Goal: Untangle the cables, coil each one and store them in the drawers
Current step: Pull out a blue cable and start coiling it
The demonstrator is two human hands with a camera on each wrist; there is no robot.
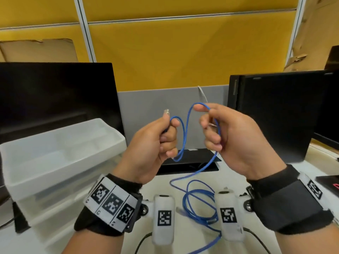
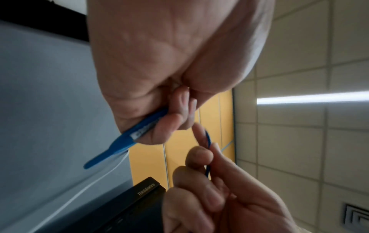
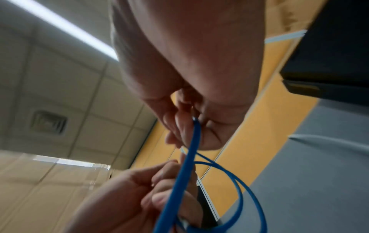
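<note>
- The left hand [image 1: 154,143] is curling its fingers round the blue cable [image 1: 183,136] just below its clear plug [image 1: 166,111], which is sticking up above the thumb.
- The right hand [image 1: 229,140] is pinching the same cable between thumb and forefinger at the top of a loop, with the other fingers curled over the strand running down.
- Between the hands the cable is hanging in a loop; below the right hand it is dropping to the white tabletop [image 1: 165,182] and lying there in loose coils.
- Left of the cable, a clear plastic drawer unit [image 1: 55,153] is standing on the tabletop.
- Behind the cable, a dark monitor [image 1: 55,96] and a black computer case [image 1: 275,110] are standing to either side.
</note>
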